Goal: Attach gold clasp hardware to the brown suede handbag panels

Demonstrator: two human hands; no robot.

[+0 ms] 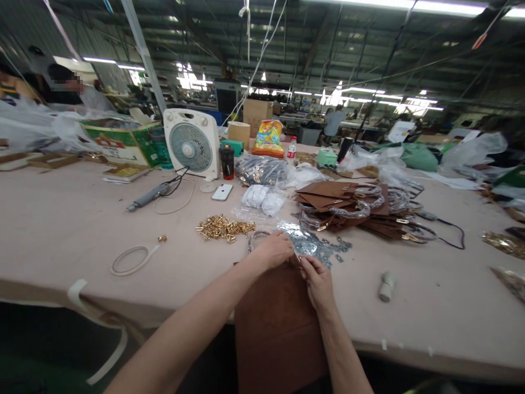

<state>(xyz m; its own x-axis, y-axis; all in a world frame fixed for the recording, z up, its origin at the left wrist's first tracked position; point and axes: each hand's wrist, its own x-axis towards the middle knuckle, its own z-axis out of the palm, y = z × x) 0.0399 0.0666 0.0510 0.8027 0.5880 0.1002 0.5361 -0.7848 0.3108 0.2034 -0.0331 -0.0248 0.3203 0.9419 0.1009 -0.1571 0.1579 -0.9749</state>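
A brown bag [279, 323] hangs over the front edge of the table, its upper end lying on the tabletop. At that upper edge my left hand [275, 249] is closed, fingers bent down over the bag. My right hand [318, 278] pinches at the same edge from the right, thumb and forefinger together. Between the fingertips a small pale bit shows, too small to name. A plastic-wrapped handle [257, 235] of the bag curves up behind my left hand. Just beyond my hands lies a spread of flat silvery metal pieces [315, 246].
Left of the bag is a heap of small gold-coloured metal parts [223, 227]. Brown bags [340, 202] with wrapped handles are stacked at right. Also on the table are a grey electric screwdriver [150, 197], phone [222, 192], fan [192, 143], tape roll [130, 260] and pale cylinder [386, 287].
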